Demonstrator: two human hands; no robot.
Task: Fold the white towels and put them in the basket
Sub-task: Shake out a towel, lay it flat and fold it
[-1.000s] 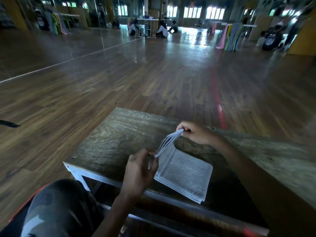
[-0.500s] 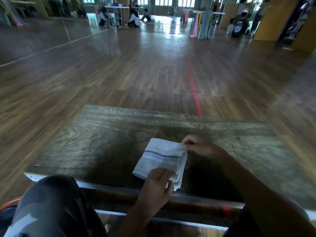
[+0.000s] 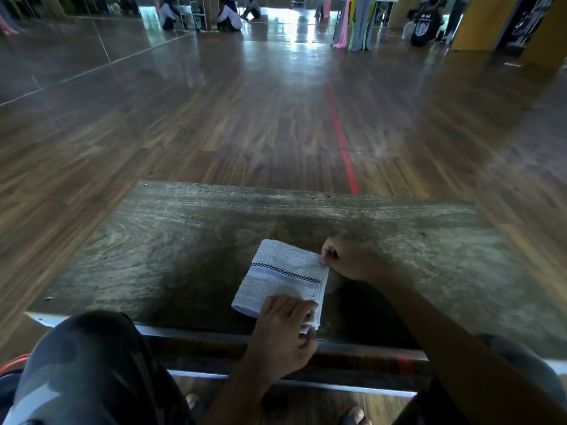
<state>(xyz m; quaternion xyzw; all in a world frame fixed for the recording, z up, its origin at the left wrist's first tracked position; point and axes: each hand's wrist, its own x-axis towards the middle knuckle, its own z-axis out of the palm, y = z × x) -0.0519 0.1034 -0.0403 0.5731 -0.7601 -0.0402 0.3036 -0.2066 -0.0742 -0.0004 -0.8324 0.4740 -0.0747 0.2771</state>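
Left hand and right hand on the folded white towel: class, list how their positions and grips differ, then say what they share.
The left hand grips the white towel at its near right corner, by the front edge of the table; the right hand pinches the far right corner. The left hand's fingers lie over the cloth; the right hand sits beside it, only fingertips touching. Both hold the towel's layered right edge.

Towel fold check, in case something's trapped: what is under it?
Only the wooden table shows around the towel. Its underside is hidden; the left hand covers its near corner.
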